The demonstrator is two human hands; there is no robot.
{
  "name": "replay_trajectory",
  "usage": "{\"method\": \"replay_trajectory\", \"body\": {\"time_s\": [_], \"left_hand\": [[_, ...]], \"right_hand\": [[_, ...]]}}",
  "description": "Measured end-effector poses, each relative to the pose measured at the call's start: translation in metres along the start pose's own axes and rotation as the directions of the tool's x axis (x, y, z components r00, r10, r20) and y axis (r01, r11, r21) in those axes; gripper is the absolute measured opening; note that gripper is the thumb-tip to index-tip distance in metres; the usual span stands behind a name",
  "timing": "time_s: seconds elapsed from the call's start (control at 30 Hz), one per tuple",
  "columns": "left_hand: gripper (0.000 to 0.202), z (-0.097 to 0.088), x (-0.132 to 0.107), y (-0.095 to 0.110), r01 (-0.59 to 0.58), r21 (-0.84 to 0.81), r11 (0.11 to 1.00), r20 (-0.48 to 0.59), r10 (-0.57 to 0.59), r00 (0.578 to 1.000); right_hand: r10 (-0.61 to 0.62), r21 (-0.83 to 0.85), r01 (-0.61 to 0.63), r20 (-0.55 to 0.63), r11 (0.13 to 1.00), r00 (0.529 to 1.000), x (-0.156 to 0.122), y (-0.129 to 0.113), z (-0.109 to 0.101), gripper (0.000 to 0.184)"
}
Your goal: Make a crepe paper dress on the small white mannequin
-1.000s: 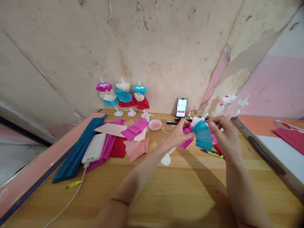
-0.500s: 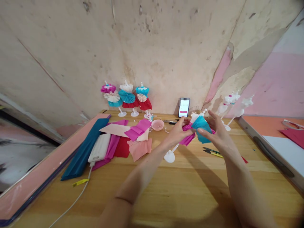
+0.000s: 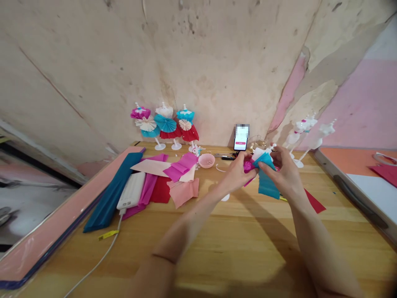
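A small white dress-form mannequin is between my hands, tilted, with magenta crepe paper around it. My left hand is closed on its left side, over the magenta paper. Against its front lies a piece of blue crepe paper, gathered at the top and hanging down. My right hand pinches this blue paper near its top, thumb in front and fingers behind the mannequin. Part of the white round base shows below my left wrist. Yellow-handled snips are mostly hidden behind the blue paper and my right hand.
Three dressed mannequins stand by the wall at left, bare white ones at right. Crepe paper sheets, a white power bank with cable, a pink bowl and a phone are on the table. Red paper lies at right.
The right fingers have closed in from a spread pose. The blue paper, fanned out before, now hangs lower and narrower. The mannequin has shifted slightly right, and the snips are now mostly covered.
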State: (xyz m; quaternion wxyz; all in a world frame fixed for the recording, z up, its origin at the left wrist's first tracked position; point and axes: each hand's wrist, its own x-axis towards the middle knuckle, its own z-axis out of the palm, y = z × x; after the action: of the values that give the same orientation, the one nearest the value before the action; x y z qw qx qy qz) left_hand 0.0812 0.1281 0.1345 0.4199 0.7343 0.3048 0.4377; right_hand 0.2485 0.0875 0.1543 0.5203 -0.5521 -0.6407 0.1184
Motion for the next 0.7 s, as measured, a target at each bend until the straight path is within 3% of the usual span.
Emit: {"method": "replay_trajectory", "body": {"time_s": [0.17, 0.33, 0.57, 0.7], "left_hand": [[0.037, 0.013, -0.003, -0.002, 0.014, -0.018, 1.0, -0.07, -0.015, 0.997], [0.036, 0.012, -0.003, -0.002, -0.09, 0.153, 0.984, -0.174, 0.117, 0.978], [0.045, 0.009, -0.003, -0.005, -0.114, 0.282, 0.953, -0.128, 0.155, 0.98], [0.062, 0.013, -0.005, -0.006, -0.136, 0.388, 0.911, -0.078, 0.179, 0.981]], "right_hand": [[-0.007, -0.014, 0.006, -0.043, 1.0, 0.999, 0.0, 0.001, 0.004, 0.064], [0.017, -0.04, -0.02, -0.075, 0.999, 0.997, 0.001, 0.0, 0.005, 0.064], [-0.019, -0.049, 0.013, -0.118, 0.999, 0.993, 0.001, -0.002, 0.01, 0.058], [-0.014, -0.015, 0.012, -0.134, 1.0, 0.991, 0.004, 0.003, 0.008, 0.058]]}}
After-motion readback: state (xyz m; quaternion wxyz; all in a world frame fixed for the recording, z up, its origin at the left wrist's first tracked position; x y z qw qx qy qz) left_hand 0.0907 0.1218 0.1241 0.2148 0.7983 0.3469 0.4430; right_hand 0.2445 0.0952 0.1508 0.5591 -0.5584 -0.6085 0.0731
